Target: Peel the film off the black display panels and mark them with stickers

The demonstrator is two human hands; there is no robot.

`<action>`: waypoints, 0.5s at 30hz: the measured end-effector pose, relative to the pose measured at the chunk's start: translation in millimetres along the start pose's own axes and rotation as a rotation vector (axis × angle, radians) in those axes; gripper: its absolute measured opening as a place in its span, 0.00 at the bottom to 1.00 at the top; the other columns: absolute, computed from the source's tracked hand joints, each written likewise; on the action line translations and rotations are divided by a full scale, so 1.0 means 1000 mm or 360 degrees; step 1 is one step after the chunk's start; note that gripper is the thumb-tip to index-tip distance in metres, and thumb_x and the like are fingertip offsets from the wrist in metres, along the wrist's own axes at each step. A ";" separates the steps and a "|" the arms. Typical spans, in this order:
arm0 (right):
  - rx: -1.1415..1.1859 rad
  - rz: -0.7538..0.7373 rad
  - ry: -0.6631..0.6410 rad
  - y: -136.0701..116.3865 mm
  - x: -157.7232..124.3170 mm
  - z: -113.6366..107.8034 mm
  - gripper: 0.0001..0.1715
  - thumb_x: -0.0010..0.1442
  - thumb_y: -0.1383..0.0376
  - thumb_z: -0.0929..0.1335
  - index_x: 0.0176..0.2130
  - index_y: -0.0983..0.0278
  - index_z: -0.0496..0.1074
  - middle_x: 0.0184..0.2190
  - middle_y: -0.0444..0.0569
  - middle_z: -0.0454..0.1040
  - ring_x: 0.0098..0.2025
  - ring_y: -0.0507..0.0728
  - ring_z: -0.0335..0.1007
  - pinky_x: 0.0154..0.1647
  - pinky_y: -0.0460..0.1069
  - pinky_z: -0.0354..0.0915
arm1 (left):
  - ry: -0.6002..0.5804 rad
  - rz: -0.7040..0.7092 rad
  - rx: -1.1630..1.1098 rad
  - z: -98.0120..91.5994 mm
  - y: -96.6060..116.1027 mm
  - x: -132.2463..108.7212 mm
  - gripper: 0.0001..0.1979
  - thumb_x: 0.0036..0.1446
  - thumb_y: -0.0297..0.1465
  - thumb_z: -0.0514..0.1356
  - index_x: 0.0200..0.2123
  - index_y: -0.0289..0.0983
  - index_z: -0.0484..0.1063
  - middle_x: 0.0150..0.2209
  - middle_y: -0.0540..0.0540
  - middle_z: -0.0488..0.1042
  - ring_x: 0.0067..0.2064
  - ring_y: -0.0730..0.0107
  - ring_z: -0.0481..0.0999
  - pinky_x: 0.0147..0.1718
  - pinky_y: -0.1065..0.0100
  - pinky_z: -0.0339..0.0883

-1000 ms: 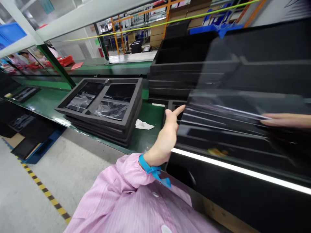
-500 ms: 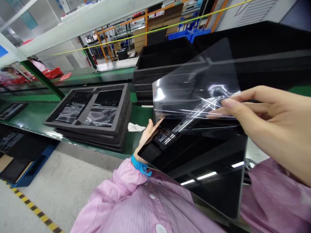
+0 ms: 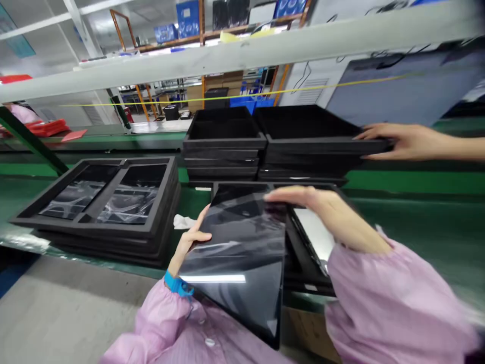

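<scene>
A glossy black screen panel [image 3: 235,298] is tilted in front of my chest, with clear film apparently lying over its face. My left hand [image 3: 191,240] grips the panel's left edge, its thumb on the face and a blue band at the wrist. My right hand [image 3: 306,199] reaches over the panel's upper right corner, fingers stretched out and slightly blurred. Its thumb is hidden, and I cannot tell whether it touches panel or film. Behind the panel, a black foam tray [image 3: 299,288] holds a pale, silvery panel [image 3: 314,230], partly hidden by my right arm.
Stacked grey foam trays [image 3: 159,207] at left hold two black panels under clear film. A crumpled white scrap [image 3: 184,221] lies beside them on the green bench [image 3: 401,222]. Deep black trays [image 3: 223,144] stand behind. Another person's hand [image 3: 401,141] touches the right-hand tray [image 3: 314,146].
The clear film was lifted and pinched in my right hand; it now lies lower over the panel. My right fingers have straightened. The view has shifted, and another person's hand has appeared at right.
</scene>
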State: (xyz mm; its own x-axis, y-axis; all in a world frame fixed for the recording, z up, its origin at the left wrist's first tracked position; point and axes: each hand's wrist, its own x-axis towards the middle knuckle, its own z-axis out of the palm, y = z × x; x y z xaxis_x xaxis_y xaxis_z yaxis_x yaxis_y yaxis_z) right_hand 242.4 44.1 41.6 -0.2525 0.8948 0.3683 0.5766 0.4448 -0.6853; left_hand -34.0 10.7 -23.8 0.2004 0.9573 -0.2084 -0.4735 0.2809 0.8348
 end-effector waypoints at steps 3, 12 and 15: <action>-0.0460 0.0218 0.0642 0.058 0.059 -0.034 0.35 0.68 0.47 0.59 0.56 0.73 0.67 0.59 0.63 0.60 0.65 0.65 0.49 0.67 0.61 0.44 | -0.0073 -0.0046 -0.0135 -0.005 -0.007 -0.002 0.43 0.40 0.25 0.62 0.63 0.50 0.61 0.50 0.55 0.78 0.61 0.54 0.69 0.69 0.46 0.34; -0.0803 0.0392 0.0922 0.185 0.155 -0.056 0.18 0.67 0.60 0.67 0.53 0.69 0.68 0.54 0.55 0.64 0.61 0.63 0.54 0.64 0.66 0.52 | 0.0124 0.0321 -0.0134 -0.031 -0.054 0.023 0.32 0.41 0.27 0.62 0.53 0.54 0.74 0.57 0.57 0.73 0.70 0.53 0.49 0.69 0.48 0.33; -0.0685 0.0348 0.0842 0.210 0.148 -0.046 0.13 0.68 0.58 0.67 0.44 0.66 0.71 0.48 0.53 0.68 0.53 0.58 0.63 0.59 0.59 0.60 | 0.0069 0.0282 -0.0201 -0.035 -0.074 0.034 0.33 0.41 0.29 0.63 0.54 0.54 0.73 0.57 0.55 0.73 0.69 0.49 0.55 0.69 0.48 0.37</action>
State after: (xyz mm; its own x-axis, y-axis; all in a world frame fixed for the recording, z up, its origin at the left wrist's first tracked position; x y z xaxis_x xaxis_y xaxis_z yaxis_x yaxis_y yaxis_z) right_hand 362.1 268.1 -18.8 0.2518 0.7741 0.5808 0.8539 0.1048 -0.5098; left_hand -22.6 24.9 -110.3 0.0689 0.9937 -0.0879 -0.6021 0.1117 0.7906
